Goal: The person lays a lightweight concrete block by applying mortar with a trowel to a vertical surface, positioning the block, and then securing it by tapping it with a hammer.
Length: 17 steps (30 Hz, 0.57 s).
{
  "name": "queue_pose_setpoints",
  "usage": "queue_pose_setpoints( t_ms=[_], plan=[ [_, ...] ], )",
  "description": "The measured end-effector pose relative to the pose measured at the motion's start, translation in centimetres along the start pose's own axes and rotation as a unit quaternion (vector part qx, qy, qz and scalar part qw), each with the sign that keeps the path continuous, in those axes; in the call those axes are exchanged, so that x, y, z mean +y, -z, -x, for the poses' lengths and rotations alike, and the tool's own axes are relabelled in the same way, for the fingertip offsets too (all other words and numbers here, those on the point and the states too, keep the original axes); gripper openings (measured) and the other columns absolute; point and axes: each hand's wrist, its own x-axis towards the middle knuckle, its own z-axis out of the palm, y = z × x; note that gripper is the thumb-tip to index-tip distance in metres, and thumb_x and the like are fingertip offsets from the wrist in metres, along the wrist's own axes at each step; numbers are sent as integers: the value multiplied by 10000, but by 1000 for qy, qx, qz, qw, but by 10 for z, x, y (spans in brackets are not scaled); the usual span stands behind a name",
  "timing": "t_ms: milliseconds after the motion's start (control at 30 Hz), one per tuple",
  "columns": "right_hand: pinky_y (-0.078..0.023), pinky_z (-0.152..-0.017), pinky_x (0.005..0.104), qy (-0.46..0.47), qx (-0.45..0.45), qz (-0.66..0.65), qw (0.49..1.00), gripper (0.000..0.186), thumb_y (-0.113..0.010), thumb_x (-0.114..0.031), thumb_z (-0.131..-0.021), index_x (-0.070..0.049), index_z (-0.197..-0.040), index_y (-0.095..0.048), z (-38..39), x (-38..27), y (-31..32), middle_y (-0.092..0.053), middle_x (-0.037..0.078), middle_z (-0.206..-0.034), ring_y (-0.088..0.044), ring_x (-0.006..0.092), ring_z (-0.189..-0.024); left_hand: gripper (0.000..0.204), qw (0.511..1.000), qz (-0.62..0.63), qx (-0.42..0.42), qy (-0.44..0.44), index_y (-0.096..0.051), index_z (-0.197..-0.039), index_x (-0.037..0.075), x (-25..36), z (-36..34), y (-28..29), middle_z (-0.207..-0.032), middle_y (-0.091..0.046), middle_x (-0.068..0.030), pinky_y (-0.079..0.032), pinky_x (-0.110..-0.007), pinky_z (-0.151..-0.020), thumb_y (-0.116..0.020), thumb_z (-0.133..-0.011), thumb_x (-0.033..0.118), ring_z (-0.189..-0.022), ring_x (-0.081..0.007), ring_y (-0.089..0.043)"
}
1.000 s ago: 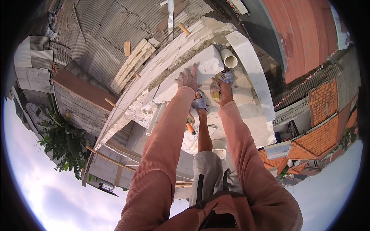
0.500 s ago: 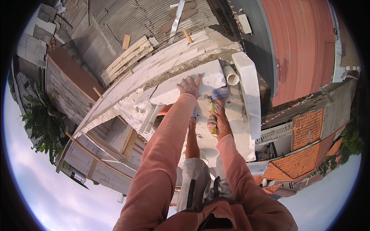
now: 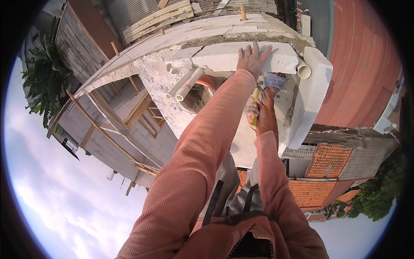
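My left hand [image 3: 252, 60] lies flat with fingers spread on top of a long white masonry block [image 3: 215, 57], which is set along the wall's edge. Below and to the right of it, my right hand [image 3: 260, 113] is wrapped around the yellow handle of a hammer [image 3: 254, 121]. The hammer's head is close to the block's near face and partly hidden. Beside it is my foot in a blue sandal [image 3: 274, 80]. At the block's right end an off-white plastic pipe [image 3: 304, 71] stands between it and another white block [image 3: 314, 97].
Two pale pipes [image 3: 186, 84] stick out left of my forearm, beside a reddish bucket [image 3: 206, 81] with grey mortar. The white ledge stands high above neighbouring roofs. Wooden poles [image 3: 103, 129] run along the left side. A red metal roof [image 3: 366, 64] lies to the right.
The view has shifted, so the block, pipes and both hands appear higher and farther right. More of the bucket shows. My left hand stays on the block, and my right hand keeps the hammer.
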Motion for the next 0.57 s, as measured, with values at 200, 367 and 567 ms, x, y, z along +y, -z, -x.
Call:
queue_pose_setpoints(
  t_ms=[200,367,567],
  plan=[
    [-402,-426,228,-49,-86,-143,985,191,-490,-198,-1061,-19,-1122,-517,-60,21,-6,-450,14,-663,-430,94,-485,1052,987,-76,128,58,-181,-1622,229,-89,57,-24,-1626,-286,-223,-214,-539,-1248,-826,-810,406,-1511,-414,-282],
    [-436,-440,217,62,-88,-117,987,249,-439,-106,-1055,83,-1187,-536,-111,34,-47,-524,53,-715,-448,90,-488,926,980,-73,172,62,-276,-1582,190,-138,66,-59,-1518,-410,-241,-269,-553,-1214,-805,-835,334,-1449,-424,-371],
    [-554,-490,268,7,-229,-91,969,225,-484,-167,-1052,57,-1066,-502,-127,15,-20,-511,150,-714,-469,143,-438,503,967,-110,215,85,-433,-1496,169,-125,57,-71,-1387,-518,-233,-293,-613,-1172,-501,-1001,218,-1363,-416,-464]
  ],
)
